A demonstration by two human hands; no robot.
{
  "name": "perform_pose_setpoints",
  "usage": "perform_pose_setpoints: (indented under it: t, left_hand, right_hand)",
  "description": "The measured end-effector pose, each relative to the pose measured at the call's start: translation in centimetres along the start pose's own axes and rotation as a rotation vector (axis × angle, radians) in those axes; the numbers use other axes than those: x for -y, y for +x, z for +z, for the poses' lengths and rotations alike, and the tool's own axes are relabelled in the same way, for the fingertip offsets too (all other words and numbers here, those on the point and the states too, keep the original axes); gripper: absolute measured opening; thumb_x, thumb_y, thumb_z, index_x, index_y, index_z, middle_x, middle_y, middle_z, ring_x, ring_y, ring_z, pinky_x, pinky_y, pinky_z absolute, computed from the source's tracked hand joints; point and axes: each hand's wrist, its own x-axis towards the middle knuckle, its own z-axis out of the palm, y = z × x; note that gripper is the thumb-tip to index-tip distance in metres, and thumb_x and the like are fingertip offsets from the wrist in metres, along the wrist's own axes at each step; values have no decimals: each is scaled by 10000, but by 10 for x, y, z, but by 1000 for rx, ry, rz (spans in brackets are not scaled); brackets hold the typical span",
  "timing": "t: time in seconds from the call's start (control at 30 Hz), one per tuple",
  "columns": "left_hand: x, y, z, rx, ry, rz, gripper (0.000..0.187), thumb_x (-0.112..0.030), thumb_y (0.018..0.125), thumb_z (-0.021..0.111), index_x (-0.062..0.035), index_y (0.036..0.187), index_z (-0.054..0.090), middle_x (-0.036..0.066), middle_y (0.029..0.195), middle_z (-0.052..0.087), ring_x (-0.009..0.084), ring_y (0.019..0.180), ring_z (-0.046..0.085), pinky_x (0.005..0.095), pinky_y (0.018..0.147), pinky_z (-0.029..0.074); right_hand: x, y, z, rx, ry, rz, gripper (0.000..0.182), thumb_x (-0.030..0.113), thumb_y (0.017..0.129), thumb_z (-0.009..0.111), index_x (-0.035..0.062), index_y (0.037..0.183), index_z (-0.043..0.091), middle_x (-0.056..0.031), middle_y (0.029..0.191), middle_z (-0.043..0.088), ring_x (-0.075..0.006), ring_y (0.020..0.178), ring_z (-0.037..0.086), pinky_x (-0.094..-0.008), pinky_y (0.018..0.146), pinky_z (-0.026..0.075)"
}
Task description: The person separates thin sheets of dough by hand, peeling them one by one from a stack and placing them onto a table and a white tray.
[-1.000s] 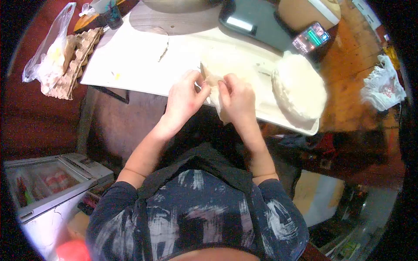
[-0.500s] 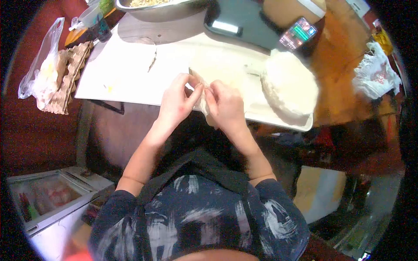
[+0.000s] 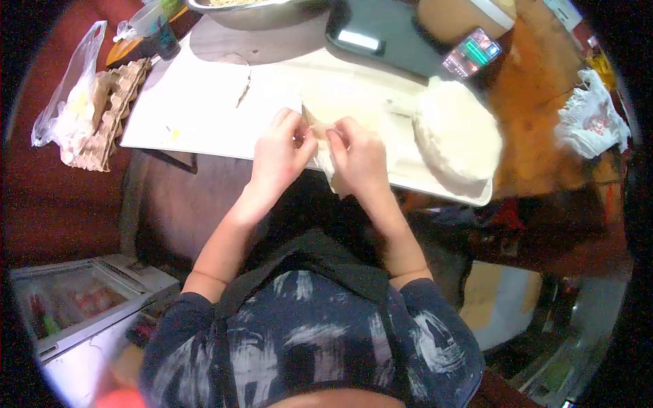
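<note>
Both forearms (left forearm (image 3: 228, 241), right forearm (image 3: 400, 238)) bare, reaching far from near side, angled inward. Left hand (image 3: 279, 146) and right hand (image 3: 360, 153) close together at center, just beside each other, backs up. Fingers curled on both, thumbs pointing far and inward, pinch pose. Elbows bent, spread wide left and right, near the torso (image 3: 309, 340).

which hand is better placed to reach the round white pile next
Probably the right hand: it is nearer the round white pile, which lies on its side. The left hand is farther off. Both hands are busy pinching the thin pale sheet.
</note>
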Motion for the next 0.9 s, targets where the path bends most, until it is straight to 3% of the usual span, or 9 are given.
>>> perform_pose_setpoints:
  t: [0.1, 0.27, 0.53, 0.6, 0.7, 0.73, 0.77, 0.8, 0.9]
  left_hand:
    - [-1, 0, 2, -35, 77, -4, 118, -45, 780, 635, -1, 776, 526, 118, 774, 536, 229, 654, 583, 315, 577, 502]
    - [1, -1, 2, -17, 116, -52, 153, -133, 792, 642, -33, 789, 527, 111, 802, 546, 282, 652, 613, 396, 583, 496]
    - [5, -1, -1, -21, 150, -77, 168, -148, 795, 653, -31, 807, 533, 114, 811, 550, 275, 657, 629, 404, 583, 499]
    - [5, -1, -2, -8, 146, -74, 174, -151, 798, 657, -30, 832, 536, 117, 811, 550, 272, 666, 636, 406, 585, 502]
    - [2, -1, -4, 31, 36, -138, 227, -172, 821, 668, -17, 942, 555, 125, 890, 598, 247, 706, 665, 373, 609, 522]
    - [5, -2, -3, 54, -115, -155, 297, -186, 844, 667, -8, 1049, 546, 138, 970, 618, 226, 749, 674, 355, 634, 531]
    - [8, -3, -2, 77, -267, -171, 375, -200, 867, 666, 2, 1155, 538, 151, 1051, 637, 206, 792, 684, 337, 659, 541]
    - [10, -3, -2, 77, -267, -170, 375, -200, 867, 666, 2, 1155, 538, 151, 1051, 637, 206, 792, 684, 337, 659, 541]
    - [16, -1, -3, 10, -519, -286, 494, -229, 911, 645, 14, 1306, 475, 177, 1173, 622, 176, 868, 668, 298, 709, 541]
  right_hand:
    - [-1, -1, 2, -29, -80, -18, 102, 127, 848, 611, 45, 834, 552, -139, 706, 623, -341, 697, 618, -451, 689, 439]
    - [1, -2, 2, -56, -111, -61, 98, 109, 837, 608, 45, 815, 536, -140, 705, 611, -338, 698, 612, -452, 679, 432]
    - [3, -2, 3, -80, -121, -40, 99, 105, 828, 609, 47, 804, 533, -135, 708, 613, -337, 700, 611, -445, 677, 432]
    - [2, -1, 2, -82, -103, -26, 77, 111, 824, 636, 45, 809, 600, -158, 699, 640, -365, 643, 625, -448, 613, 487]
    - [3, 0, 1, -77, -43, -45, 93, 113, 826, 644, 34, 804, 600, -160, 684, 633, -353, 625, 628, -440, 589, 488]
    - [2, -1, 1, -78, -43, -46, 93, 113, 826, 644, 34, 804, 600, -160, 684, 633, -353, 625, 628, -440, 589, 488]
    - [1, -2, 1, -31, -21, -50, 87, 121, 834, 629, 48, 819, 586, -138, 718, 630, -334, 682, 623, -437, 653, 454]
    - [1, -2, 1, 17, 1, -53, 81, 129, 842, 615, 61, 835, 571, -116, 752, 628, -315, 740, 617, -434, 717, 420]
    - [9, -5, 1, -28, 31, -213, 93, 162, 854, 621, 70, 847, 608, -96, 786, 631, -291, 782, 613, -422, 756, 407]
